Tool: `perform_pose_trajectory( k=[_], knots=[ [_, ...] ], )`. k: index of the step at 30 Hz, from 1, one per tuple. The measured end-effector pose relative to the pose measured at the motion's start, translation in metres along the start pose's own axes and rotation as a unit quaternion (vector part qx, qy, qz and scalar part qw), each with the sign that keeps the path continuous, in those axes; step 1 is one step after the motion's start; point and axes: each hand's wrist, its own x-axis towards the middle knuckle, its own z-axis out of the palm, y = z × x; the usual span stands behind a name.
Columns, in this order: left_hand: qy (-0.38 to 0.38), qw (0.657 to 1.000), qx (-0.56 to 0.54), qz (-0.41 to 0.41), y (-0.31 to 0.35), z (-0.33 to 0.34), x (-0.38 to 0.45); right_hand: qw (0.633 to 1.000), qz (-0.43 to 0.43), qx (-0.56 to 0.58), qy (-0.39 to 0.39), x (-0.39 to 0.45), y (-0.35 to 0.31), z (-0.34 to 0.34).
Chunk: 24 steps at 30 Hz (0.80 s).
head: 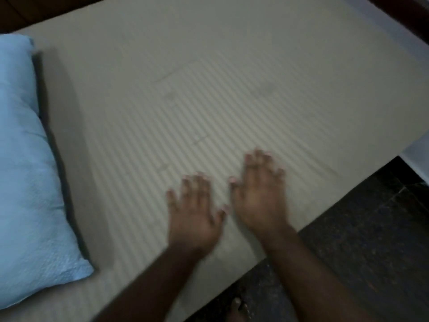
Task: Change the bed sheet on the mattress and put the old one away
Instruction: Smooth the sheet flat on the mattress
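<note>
The sheet [209, 94], pale and finely striped, covers the whole mattress top from the far edge to the near edge and lies nearly flat, with only a few faint fold lines across its middle and a slight ripple toward the near right corner; whether this is the fresh sheet or the old one the view does not settle, though the crisp fold lines read to me like a cloth newly spread; no second sheet is in sight. The floor [371, 228], dark and speckled, runs along the near side, and a bare foot shows at the bottom edge. The pillow [30, 163], light blue, lies on the sheet at the left end, well apart from the hands. The right hand [260, 194] lies palm down on the sheet near the bed's edge, fingers straight and spread, gripping nothing; the left hand [192, 210] lies just beside it, also flat and splayed, holding nothing; both are blurred, so fine contact is hard to read. I judge the step to be smoothing the spread sheet; the next move likely calls for sweeping both palms outward toward the corners, then tucking the near edge under the mattress, with light, even pressure so the cloth does not bunch.
</note>
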Motion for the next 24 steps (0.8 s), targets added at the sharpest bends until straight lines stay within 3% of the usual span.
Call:
perform_pose_trajectory(
  k=[3,5,6,8,11,12,13,15,17,18,21,24],
  knots=[
    [-0.039,0.979,-0.054,0.193,0.021,-0.009,-0.002,0.991,-0.088,0.050,-0.088,0.037,-0.042,0.022],
    [-0.021,0.976,-0.030,0.215,-0.012,-0.013,0.014,0.992,-0.069,0.019,-0.102,0.048,-0.016,0.034],
    [-0.017,0.985,-0.015,0.171,-0.034,-0.015,0.025,0.994,-0.042,-0.021,-0.095,0.049,0.008,0.035],
    [0.000,1.000,-0.002,0.000,-0.088,-0.019,0.054,0.991,0.074,-0.087,-0.072,0.049,0.065,0.024],
    [0.018,0.969,-0.015,-0.246,-0.159,-0.031,0.086,0.951,0.290,-0.066,-0.086,0.059,0.098,-0.006],
    [0.015,0.956,-0.029,-0.291,-0.172,-0.034,0.093,0.957,0.276,-0.068,-0.064,0.066,0.081,-0.006],
    [0.012,0.946,-0.038,-0.320,-0.181,-0.036,0.097,0.975,0.207,-0.070,-0.042,0.072,0.051,-0.001],
    [0.013,0.938,-0.044,-0.343,-0.187,-0.035,0.101,0.999,-0.005,-0.035,-0.020,0.075,-0.034,0.029],
    [0.004,0.940,-0.041,-0.339,-0.184,-0.031,0.106,0.985,-0.162,0.031,-0.046,0.082,-0.115,0.053],
    [-0.002,0.943,-0.038,-0.332,-0.184,-0.031,0.112,0.976,-0.200,0.047,-0.073,0.092,-0.140,0.063],
    [-0.003,0.957,-0.009,-0.289,-0.188,-0.034,0.142,0.978,-0.196,0.045,-0.063,0.143,-0.129,0.086],
    [0.004,0.961,-0.012,-0.275,-0.181,-0.036,0.185,0.997,-0.013,-0.053,-0.052,0.186,-0.034,0.084]
  ],
)
